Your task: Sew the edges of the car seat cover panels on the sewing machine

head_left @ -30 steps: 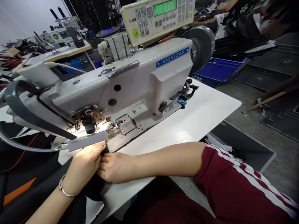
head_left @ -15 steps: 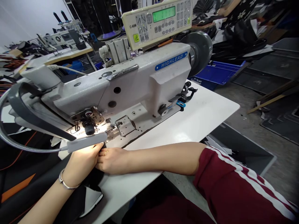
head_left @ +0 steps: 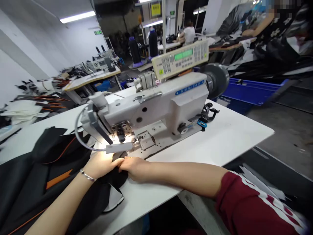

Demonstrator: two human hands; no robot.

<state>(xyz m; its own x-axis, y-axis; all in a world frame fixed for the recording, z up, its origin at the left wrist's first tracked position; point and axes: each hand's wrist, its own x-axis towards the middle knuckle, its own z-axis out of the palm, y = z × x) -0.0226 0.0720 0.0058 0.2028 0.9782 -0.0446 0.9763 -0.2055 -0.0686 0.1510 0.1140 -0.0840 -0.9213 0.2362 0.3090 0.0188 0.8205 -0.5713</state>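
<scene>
Black fabric (head_left: 24, 173) lies on the worktop (head_left: 200, 150), reaching the machine (head_left: 166, 104). The right hand (head_left: 138, 169) pinches its edge, fingers closed; the left hand (head_left: 101, 164) rests on it (how open its fingers are, I cannot tell).

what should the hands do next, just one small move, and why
Probably guide the black material slightly toward the sewing machine's needle area: the left hand lies over it just below the glowing lamp, and the right hand is beside it, fingertips close to the left thumb. Go gently, since the needle tip isn't clearly visible.
</scene>
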